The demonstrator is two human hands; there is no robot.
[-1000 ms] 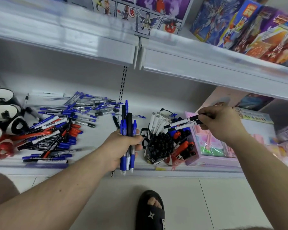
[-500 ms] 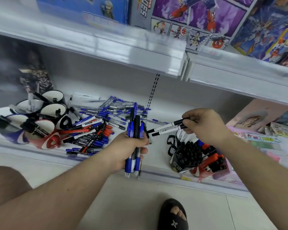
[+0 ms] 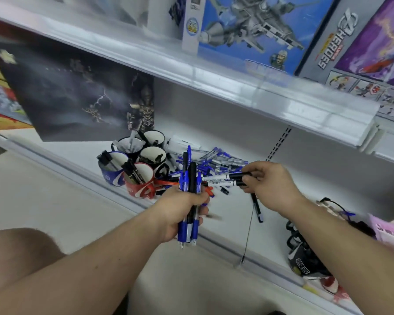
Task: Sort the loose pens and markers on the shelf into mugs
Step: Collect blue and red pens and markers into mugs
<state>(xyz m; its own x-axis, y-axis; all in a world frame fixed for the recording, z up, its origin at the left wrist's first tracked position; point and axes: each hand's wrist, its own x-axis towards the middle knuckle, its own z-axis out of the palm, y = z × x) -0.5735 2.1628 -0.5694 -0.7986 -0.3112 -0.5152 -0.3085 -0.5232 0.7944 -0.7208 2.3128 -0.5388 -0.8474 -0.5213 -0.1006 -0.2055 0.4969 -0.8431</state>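
Note:
My left hand [image 3: 180,212] grips an upright bundle of blue and black pens [image 3: 189,178] in front of the shelf. My right hand [image 3: 268,185] pinches two white markers with black caps [image 3: 221,180], held level and pointing left toward the bundle. Behind them a heap of loose blue pens [image 3: 216,162] lies on the white shelf [image 3: 232,214]. A cluster of mugs stands to the left: a red mug [image 3: 141,185], a blue mug [image 3: 110,171] and black mugs with white insides [image 3: 152,153], each holding a few markers. One black pen [image 3: 257,210] lies alone on the shelf.
A black mug [image 3: 305,258] packed with markers stands at the shelf's right, partly behind my right forearm. A dark picture box [image 3: 77,98] leans behind the mugs. Toy boxes [image 3: 248,35] fill the upper shelf. A pink box [image 3: 391,235] sits at the far right.
The view has swung left, so the mug cluster now sits near the middle. My right hand has carried the two markers leftward, away from the black mug. The left hand keeps its bundle.

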